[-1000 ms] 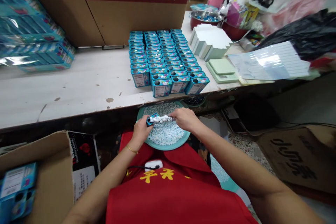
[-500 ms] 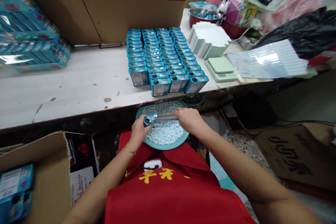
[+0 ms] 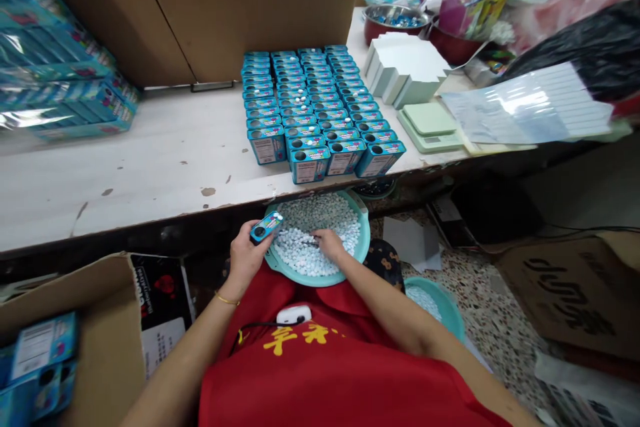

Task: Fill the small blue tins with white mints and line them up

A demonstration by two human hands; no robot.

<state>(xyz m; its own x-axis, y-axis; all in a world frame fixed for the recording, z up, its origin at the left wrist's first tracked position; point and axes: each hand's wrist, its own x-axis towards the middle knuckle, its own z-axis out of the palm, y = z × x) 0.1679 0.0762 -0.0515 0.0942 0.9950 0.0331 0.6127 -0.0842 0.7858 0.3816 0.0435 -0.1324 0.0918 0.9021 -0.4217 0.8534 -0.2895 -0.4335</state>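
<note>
And here's the blue tin (image 3: pixel 267 227), up over the left rim of the turquoise basin (image 3: pixel 367 230), its printed top turned to my camera, the dark round spot at its left end and white on its right corner. My left hand (image 3: pixel 245 250) is clamped around it from the near side, fingers wrapped on the body, top face left uncovered. Over on the right, my right hand (image 3: pixel 330 245) is down at the pale pellets (image 3: pixel 310 260), fingertips close together; something slim shows by them, but whether they're gripping it I can't tell from here. For a clean scoop, I'd say, go in shallow with a loose wrist and come up level, so nothing rolls off; the tin wants a steady, light hold, kept over the basin so any strays drop back among the pellets. Mind that far edge: the white bench (image 3: pixel 125 167) sits just beyond the basin, so a high elbow-led lift could knock it. Up there stand the rows of blue tins (image 3: pixel 325 107), some with white bits on top; to their right, the pale green scale (image 3: pixel 431 127), and behind, the big brown carton (image 3: pixel 250 23).
</note>
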